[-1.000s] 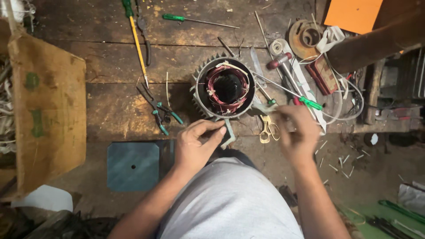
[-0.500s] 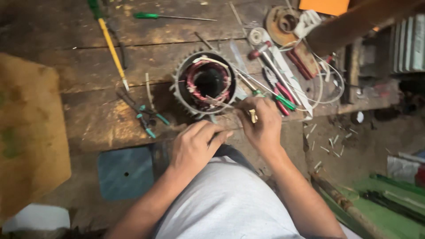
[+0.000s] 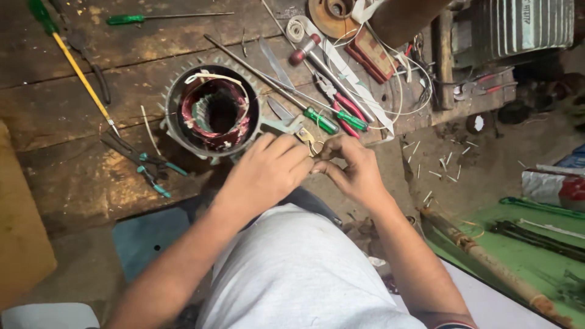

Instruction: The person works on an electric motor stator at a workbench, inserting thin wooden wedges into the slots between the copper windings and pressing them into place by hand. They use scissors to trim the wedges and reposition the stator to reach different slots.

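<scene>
The motor stator [image 3: 213, 111], a round metal housing with reddish copper windings inside, stands near the front edge of the wooden surface [image 3: 73, 176], a little left of its middle. Just right of it, at the front edge, the two hands meet. The left hand [image 3: 265, 173] has its fingers curled, and the right hand [image 3: 353, 170] is curled against it; between the fingertips is something small and yellowish, but it is too small to tell what it is or which grip really holds it. Behind the hands lie two green-handled screwdrivers [image 3: 321, 120] and red-handled pliers [image 3: 344, 116], pointing to the back right. Left of the stator, pliers with teal handles [image 3: 146, 161] lie near the front edge, and a yellow-shafted screwdriver [image 3: 79, 76] runs toward the back left corner. Another green screwdriver [image 3: 164, 17] lies along the back edge.
</scene>
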Available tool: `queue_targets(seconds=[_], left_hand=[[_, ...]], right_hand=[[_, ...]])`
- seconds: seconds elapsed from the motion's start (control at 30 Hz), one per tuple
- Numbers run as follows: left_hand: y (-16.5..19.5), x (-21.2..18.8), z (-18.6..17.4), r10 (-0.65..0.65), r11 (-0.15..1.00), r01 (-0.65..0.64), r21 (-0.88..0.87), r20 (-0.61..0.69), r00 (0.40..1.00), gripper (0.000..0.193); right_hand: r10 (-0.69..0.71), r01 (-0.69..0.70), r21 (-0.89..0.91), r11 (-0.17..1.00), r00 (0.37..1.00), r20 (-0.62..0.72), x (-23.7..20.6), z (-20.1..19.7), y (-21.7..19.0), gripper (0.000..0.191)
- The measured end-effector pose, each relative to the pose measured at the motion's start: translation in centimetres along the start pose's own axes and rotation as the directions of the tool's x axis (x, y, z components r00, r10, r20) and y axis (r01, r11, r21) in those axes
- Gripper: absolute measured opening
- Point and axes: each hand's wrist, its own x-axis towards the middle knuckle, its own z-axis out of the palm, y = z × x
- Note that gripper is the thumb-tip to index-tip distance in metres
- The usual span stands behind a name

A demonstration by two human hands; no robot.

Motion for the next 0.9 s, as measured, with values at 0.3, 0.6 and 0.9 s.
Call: queue_targets(seconds=[0.3,0.6,0.9], left_hand=[[0.4,4.7,2.8,-0.501,0.829,0.469,-0.305,-0.031,0.865,0.014],[-1.5,7.4,6.8,-0.566,0.733,0.461,-0.500,-0.073,0.821,0.012],[-1.7,16.3,3.8,-0.665,-0.038,0.218,-0.975,0.188,0.723,0.014]], right_hand=[[-0.089,0.078,-0.526,0.847,0.996,0.004,-2.2,1.3,5.1,0.018],[0.636,-0.354,-0.654,0.668,0.729,0.255,0.2,0.4,7.6,0.031],[0.479,-0.600,0.111,0.792,0.724,0.496,-7.4,-11.4,12.4,0.017]])
